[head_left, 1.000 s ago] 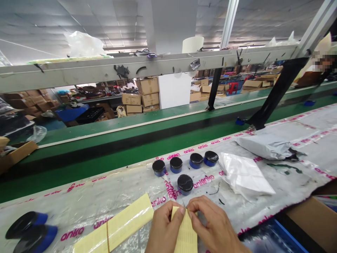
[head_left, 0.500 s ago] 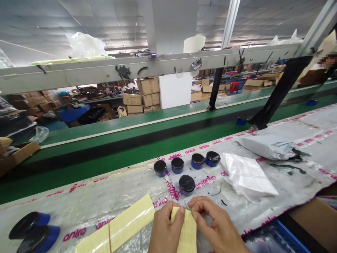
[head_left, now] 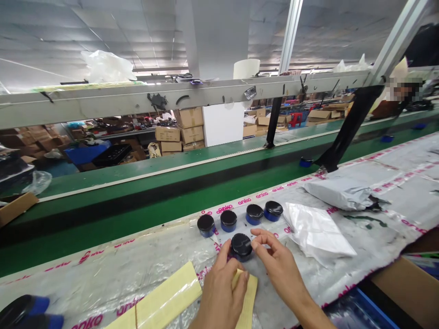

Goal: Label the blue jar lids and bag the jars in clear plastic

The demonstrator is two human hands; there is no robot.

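Observation:
A black-lidded blue jar (head_left: 241, 244) stands on the plastic-covered bench just in front of me. My left hand (head_left: 219, 292) presses a yellow label sheet (head_left: 249, 292) under its thumb, while its forefinger reaches up to the jar's left side. My right hand (head_left: 279, 267) is at the jar's right edge, thumb and forefinger pinched together over the lid; what they pinch is too small to make out. Behind the jar stands a row of several like jars (head_left: 228, 220).
A banded stack of yellow sheets (head_left: 164, 297) lies at my left. A white plastic bag (head_left: 317, 230) and a grey bag (head_left: 339, 192) lie to the right. More jars (head_left: 24, 310) sit at the far left. A cardboard box (head_left: 408, 283) is at the right, a green conveyor (head_left: 171, 192) beyond.
Both hands have moved forward from the yellow sheet to the nearest jar. The right hand's pinch left the sheet and now sits over the lid. The view has tipped slightly.

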